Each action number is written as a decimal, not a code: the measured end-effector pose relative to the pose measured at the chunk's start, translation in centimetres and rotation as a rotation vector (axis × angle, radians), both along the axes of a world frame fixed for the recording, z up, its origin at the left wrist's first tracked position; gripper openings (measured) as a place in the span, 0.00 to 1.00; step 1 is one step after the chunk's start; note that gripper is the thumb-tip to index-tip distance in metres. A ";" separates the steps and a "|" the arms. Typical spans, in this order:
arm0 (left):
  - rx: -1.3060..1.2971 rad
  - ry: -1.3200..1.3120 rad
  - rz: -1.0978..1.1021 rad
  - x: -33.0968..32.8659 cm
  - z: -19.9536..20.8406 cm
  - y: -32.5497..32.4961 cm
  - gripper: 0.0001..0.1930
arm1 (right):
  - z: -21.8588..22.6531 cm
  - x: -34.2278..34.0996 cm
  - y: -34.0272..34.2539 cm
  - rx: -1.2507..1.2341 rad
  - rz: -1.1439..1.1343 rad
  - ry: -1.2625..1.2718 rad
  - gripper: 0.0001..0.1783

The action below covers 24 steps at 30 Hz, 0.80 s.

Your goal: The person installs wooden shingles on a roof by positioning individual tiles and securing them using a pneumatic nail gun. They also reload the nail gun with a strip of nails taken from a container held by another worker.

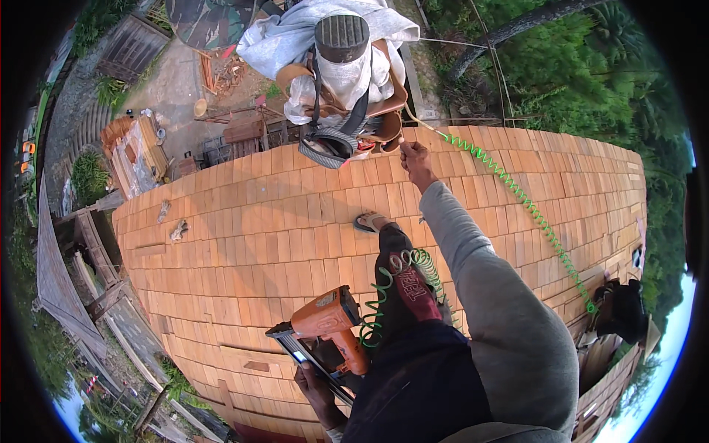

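Observation:
My left hand (316, 391) is closed on the long magazine of an orange nail gun (325, 319), low in the middle of the view. A coiled green air hose (375, 301) runs from the gun past my leg. My right arm reaches forward over the wooden shingles (295, 199). At its end, my right hand (418, 161) has its fingers drawn together beside the brown tool pouch (395, 111); what they hold is too small to make out. White cloth (329, 81) and dark straps hang about the pouch.
My sandalled foot (369, 221) stands on the sloping roof. Another green coiled hose (532, 210) crosses the shingles on the right. Two small pale objects (179, 230) lie at the left. Stacked timber (136, 151) sits on the ground below the roof edge.

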State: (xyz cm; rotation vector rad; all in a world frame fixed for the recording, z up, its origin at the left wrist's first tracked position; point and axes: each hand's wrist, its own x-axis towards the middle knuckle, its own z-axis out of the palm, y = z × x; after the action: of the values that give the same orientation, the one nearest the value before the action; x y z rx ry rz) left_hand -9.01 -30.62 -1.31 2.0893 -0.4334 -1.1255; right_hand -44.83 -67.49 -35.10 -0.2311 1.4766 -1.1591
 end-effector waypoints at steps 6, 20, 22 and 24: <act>-0.026 0.086 -0.026 -2.0 1.0 -3.4 0.27 | 2.0 0.2 3.8 -0.046 -0.020 -0.049 0.12; -0.134 0.142 0.017 0.2 3.7 -3.3 0.23 | 30.8 14.8 5.0 -0.739 0.684 -0.127 0.09; -0.146 0.170 0.020 0.8 2.7 -2.3 0.23 | 36.9 18.0 7.6 -0.871 0.829 -0.013 0.09; -0.204 0.181 0.102 0.6 3.1 -1.4 0.22 | 40.9 21.0 10.8 -0.993 1.020 0.017 0.08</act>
State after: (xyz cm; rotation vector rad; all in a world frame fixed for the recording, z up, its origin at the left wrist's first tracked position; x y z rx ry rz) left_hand -8.43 -32.01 1.74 1.7956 -0.3358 -1.1487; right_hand -23.83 -56.73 5.77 -1.4728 0.4845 -0.8956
